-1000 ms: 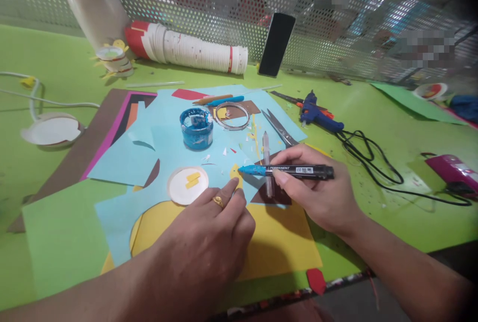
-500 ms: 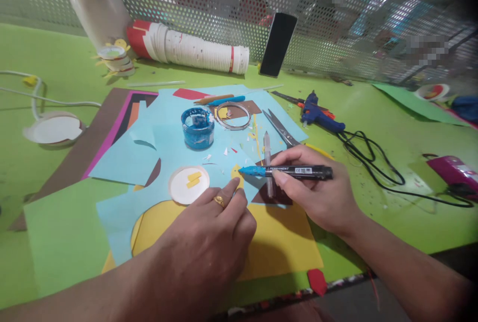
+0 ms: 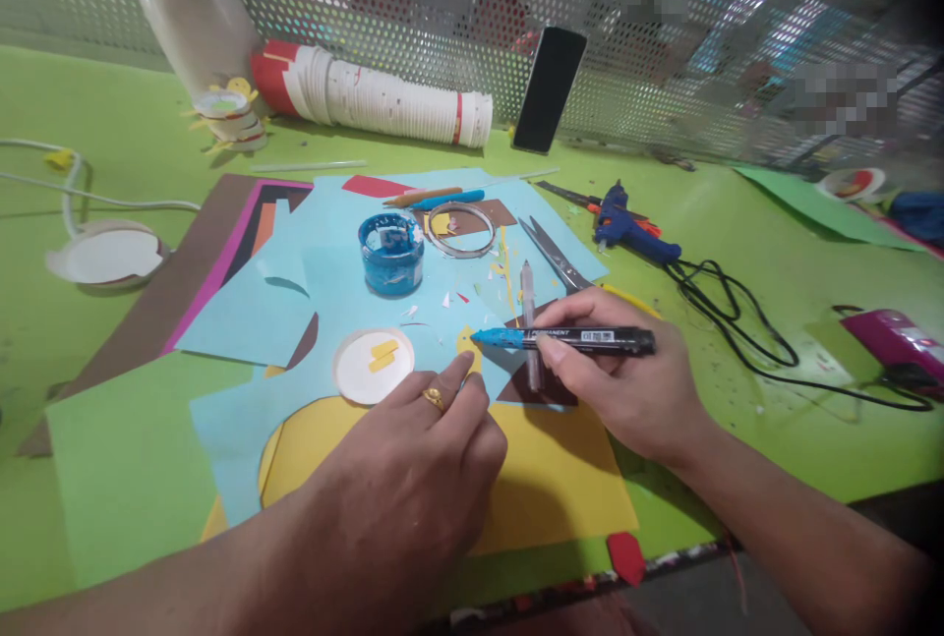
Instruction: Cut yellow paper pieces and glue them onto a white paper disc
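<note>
Marker pinched level in right hand; left hand flat.

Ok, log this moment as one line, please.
left hand: pressing small yellow cutout onto light blue paper | right hand: holding black permanent marker, blue tip at cutout

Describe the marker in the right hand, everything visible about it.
The marker is a slim black pen, plastic by its look, with white print reading PERMANENT and a small label on its barrel. Its front end is smeared bright blue and narrows to a tip. It lies almost level, tip pointing left, just over a small yellow paper piece on the light blue sheet. The right hand pinches the barrel; the left hand presses the paper beside the tip.
</note>
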